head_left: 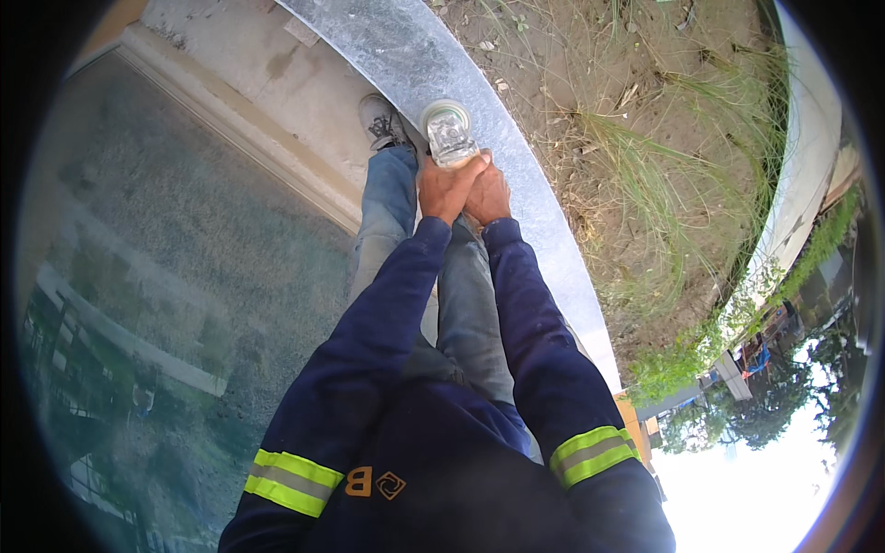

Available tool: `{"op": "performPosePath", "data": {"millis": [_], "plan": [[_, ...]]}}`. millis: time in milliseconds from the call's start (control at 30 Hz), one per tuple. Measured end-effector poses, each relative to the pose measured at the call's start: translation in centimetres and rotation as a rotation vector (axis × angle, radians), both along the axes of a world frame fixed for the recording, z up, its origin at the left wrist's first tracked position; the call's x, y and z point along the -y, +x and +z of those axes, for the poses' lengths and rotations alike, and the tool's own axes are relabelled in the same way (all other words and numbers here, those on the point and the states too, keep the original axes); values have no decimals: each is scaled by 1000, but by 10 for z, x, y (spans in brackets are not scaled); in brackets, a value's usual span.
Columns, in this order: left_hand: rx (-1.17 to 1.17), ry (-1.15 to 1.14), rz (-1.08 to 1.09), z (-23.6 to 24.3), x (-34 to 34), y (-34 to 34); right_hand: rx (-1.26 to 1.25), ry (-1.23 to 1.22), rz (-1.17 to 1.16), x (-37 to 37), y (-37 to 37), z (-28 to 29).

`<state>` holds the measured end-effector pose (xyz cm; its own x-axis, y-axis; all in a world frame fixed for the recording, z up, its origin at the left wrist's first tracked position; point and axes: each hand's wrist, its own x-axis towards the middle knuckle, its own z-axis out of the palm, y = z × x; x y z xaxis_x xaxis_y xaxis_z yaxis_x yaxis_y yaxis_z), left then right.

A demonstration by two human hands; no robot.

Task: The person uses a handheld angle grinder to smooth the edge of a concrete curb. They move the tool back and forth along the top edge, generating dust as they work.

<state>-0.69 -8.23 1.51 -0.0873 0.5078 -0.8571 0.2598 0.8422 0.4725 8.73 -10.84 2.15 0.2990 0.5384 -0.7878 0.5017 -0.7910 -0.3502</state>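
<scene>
Both my arms reach forward and my hands meet on a dusty grinder (450, 140), a hand-held power tool with a grey head and a round pale disc. My left hand (445, 191) is wrapped round its near end, thumb on top. My right hand (489, 194) closes around the same end from the right, pressed against the left one. The disc rests over the top of a curved, pale grey concrete ledge (539, 212); whether it touches the surface is hard to see. The tool's rear body is hidden under my hands.
Right of the ledge lies a planting bed (645, 166) of dry soil and grass, bounded by a pale outer wall (800, 166). On the left, a dusty glass pane (184, 240) stands along a concrete floor strip (295, 120). My shoe (378, 122) stands by the ledge.
</scene>
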Motion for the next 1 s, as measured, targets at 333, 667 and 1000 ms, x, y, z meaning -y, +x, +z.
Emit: {"op": "performPosePath", "data": {"millis": [333, 667, 1000], "plan": [[56, 39, -5, -19, -51, 22, 37, 160, 32, -43, 26, -25], [35, 28, 41, -15, -11, 1, 25, 96, 15, -11, 3, -12], [115, 40, 78, -18, -37, -12, 23, 216, 30, -39, -9, -19]]}}
